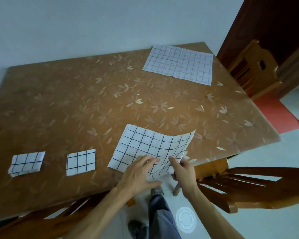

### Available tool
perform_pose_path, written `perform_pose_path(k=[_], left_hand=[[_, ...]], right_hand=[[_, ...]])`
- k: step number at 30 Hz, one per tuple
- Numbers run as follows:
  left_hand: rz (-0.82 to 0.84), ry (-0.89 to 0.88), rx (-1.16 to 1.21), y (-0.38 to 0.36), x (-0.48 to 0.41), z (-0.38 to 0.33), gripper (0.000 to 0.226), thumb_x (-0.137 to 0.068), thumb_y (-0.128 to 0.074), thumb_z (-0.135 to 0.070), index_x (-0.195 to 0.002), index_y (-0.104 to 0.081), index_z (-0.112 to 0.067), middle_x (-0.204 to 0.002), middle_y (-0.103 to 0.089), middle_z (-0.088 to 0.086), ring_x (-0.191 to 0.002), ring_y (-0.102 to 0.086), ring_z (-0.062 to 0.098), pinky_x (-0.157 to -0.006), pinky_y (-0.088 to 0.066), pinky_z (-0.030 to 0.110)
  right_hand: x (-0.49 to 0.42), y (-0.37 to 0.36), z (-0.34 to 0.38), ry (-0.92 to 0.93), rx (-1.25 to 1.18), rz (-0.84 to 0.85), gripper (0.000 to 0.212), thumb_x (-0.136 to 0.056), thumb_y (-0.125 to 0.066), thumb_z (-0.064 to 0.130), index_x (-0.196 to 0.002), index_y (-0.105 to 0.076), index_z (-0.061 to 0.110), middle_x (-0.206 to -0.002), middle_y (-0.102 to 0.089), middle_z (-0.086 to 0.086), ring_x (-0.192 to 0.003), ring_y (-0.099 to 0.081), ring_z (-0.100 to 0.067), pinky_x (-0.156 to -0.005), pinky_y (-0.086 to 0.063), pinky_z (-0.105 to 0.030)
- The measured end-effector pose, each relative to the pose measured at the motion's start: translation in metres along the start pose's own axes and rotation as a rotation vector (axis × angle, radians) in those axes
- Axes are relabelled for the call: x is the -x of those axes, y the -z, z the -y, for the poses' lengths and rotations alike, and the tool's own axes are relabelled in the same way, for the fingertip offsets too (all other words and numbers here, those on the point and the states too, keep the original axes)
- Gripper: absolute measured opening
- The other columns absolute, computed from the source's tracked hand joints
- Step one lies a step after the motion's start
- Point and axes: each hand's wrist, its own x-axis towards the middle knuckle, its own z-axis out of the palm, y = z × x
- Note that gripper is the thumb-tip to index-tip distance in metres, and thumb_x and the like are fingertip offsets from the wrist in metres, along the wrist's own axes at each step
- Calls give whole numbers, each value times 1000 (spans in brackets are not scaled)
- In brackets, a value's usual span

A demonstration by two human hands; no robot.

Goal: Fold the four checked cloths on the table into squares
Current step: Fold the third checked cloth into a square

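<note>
My left hand (140, 175) flat on white black-checked cloth (150, 145) at near edge of brown floral worktop (76, 104) | my right hand (183, 167) pinches its right edge — far corner lifted | two folded checked squares (26, 163) (80, 162) left | unfolded checked cloth (179, 63) far right

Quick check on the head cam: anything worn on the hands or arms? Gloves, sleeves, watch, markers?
Nothing worn. The left hand and right hand are bare: no gloves, rings or markers visible. Both forearms are bare as far as the frame edge, with no sleeve, watch or band in view. Lower down, grey-blue trousers and a dark shoe show.
</note>
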Motion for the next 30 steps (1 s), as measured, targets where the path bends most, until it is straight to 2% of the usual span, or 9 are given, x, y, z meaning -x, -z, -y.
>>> perform_pose_path(k=[2,7,13,17,21,24,26,28,30], left_hand=[[-98,-14,-6,1,6,-2,56,-87,-57,-57,-137,-50,-31,-128,-52,-16,-117,-48,3,-88,-51,24],[-303,61,32,7,17,4,29,-90,-63,-14,-117,-65,-24,-109,-62,-15,-103,-57,10,-74,-57,33],[-351,100,137,24,27,20,37,-88,-60,-3,-108,-70,-33,-107,-66,-21,-101,-57,6,-75,-54,27],[-314,68,254,30,40,29,43,-88,-57,2,-107,-74,-32,-104,-68,-22,-101,-60,2,-79,-55,26],[-275,97,266,34,59,40,47,-88,-54,3,-108,-73,-35,-108,-67,-28,-107,-59,-3,-89,-53,24],[-278,170,278,37,74,45,50,-89,-55,3,-108,-73,-38,-107,-69,-29,-104,-59,-5,-87,-51,19],[-268,205,296,40,84,49,49,-89,-55,4,-108,-74,-38,-108,-70,-28,-104,-60,-8,-87,-50,16],[-269,227,305,41,92,55,48,-90,-55,5,-109,-75,-35,-108,-69,-29,-107,-59,-12,-92,-49,16],[-269,275,296,42,99,59,47,-92,-55,3,-111,-74,-36,-105,-64,-36,-102,-56,-18,-90,-48,12]], right_hand=[[14,-15,7,98,-40,-8,26,-94,-65,34,-88,-68,9,-60,-60,-8,-52,-53,-18,-46,-49,-23],[40,-35,12,131,-68,92,23,-88,-70,42,-102,-72,24,-96,-75,-3,-87,-72,-25,-77,-62,-45],[47,-8,2,141,238,475,53,-77,-73,59,-103,-67,12,-94,-74,-7,-81,-70,-11,-59,-53,-16],[-1,29,-31,33,380,241,88,-61,-93,29,-132,-40,22,-125,-61,-2,-105,-66,-23,-72,-62,-42],[-30,47,-27,201,730,-1,127,-63,-91,22,-155,-4,26,-156,-29,-9,-137,-38,-33,-110,-39,-51],[-38,42,-20,445,881,137,89,-70,-88,31,-145,-40,29,-152,-40,-1,-133,-41,-27,-107,-36,-46],[-34,34,-14,532,924,288,44,-74,-85,31,-114,-67,33,-137,-57,4,-123,-51,-20,-101,-43,-35],[-26,26,-5,519,927,378,24,-78,-80,25,-92,-65,38,-118,-67,10,-106,-61,-13,-84,-50,-19],[-18,20,1,474,942,419,15,-82,-75,28,-87,-64,38,-103,-68,16,-93,-62,-9,-79,-53,-22]])
